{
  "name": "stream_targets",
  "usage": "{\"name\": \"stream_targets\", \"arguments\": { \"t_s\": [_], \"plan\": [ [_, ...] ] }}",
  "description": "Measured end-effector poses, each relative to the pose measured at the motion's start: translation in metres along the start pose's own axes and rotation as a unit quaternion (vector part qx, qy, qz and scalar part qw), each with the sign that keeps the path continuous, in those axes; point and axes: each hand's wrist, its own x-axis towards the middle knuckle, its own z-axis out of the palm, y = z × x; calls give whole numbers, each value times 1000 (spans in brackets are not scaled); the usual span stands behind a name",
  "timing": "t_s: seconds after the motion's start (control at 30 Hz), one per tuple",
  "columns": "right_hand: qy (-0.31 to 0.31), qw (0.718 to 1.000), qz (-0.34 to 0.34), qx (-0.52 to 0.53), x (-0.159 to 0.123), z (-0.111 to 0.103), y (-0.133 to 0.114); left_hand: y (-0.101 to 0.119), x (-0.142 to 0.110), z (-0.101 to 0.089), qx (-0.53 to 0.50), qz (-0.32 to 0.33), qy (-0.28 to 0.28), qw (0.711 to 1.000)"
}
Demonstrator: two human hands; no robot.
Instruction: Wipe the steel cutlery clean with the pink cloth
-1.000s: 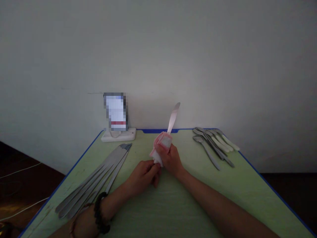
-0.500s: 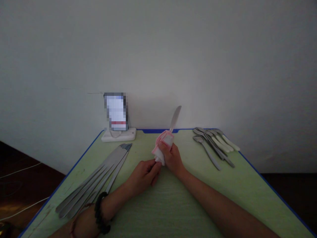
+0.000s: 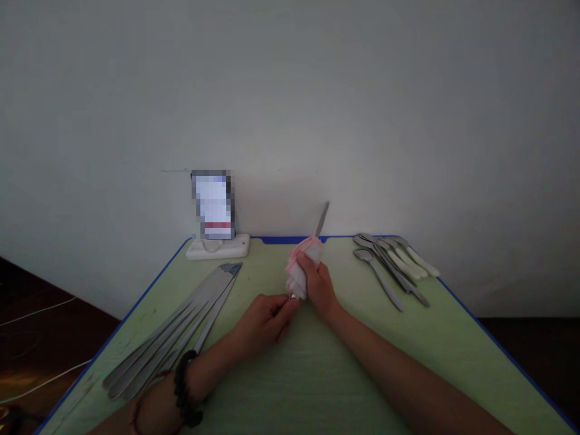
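Note:
A table knife [image 3: 321, 219] points up and away over the middle of the table, its blade tip in front of the wall. My right hand [image 3: 321, 289] is closed round a white cloth with pink edging [image 3: 302, 272], which wraps the knife's middle. My left hand [image 3: 270, 315] pinches the near end of the knife's handle, where a bit of metal shows just below the cloth. Most of the handle is hidden by cloth and fingers. Several table knives [image 3: 181, 329] lie fanned out left of my left hand, partly behind my wrist.
On the right lie several spoons and forks, some with white handles [image 3: 408, 264], and a separate spoon [image 3: 380, 283] nearer. A phone with a blurred screen [image 3: 215, 205] stands on a white base [image 3: 217, 247] at the back left. The green table [image 3: 290, 386] has a blue edge and meets the wall.
The cloth and my right hand have slid slightly up the knife, away from my left hand. Less blade shows above the cloth, and the blade has turned nearly edge-on. Metal now shows at the handle end.

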Motion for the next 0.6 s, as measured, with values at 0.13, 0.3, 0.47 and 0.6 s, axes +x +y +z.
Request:
{"name": "stream_targets", "arguments": {
  "t_s": [0.13, 0.3, 0.47, 0.6],
  "plan": [
    [45, 995, 31, 80, 6, -1, 0, -2, -1, 1, 10, -10, -17, 1000],
    [-1, 999, 17, 47, 4, -1, 1, -2, -1, 2, -75, -5, -44, 996],
    [-27, 999, -10, -41, -2, -1, 2, -3, 1, 3, -65, -13, -31, 997],
    [-28, 1000, 3, -13, 2, -1, 5, -2, -1, 2, -7, -23, -28, 999]
  ]
}}
